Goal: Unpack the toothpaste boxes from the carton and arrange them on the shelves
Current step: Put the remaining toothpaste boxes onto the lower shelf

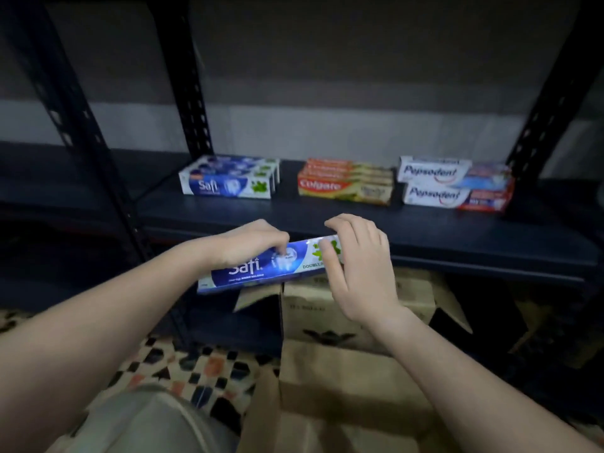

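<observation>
The left hand [248,246] is gripping the Safi box [261,269] from above near its middle, fingers clamped on its top edge; the right hand [356,266] is pinching the box's right end, fingers closed around it. The box is being held level in the air, above the open carton [356,325] and just in front of the shelf [425,237]. It is likely handling as light, stiff but crushable card, so gripping at the long edges is advisable. It is showing a blue and white face with green leaf print.
</observation>
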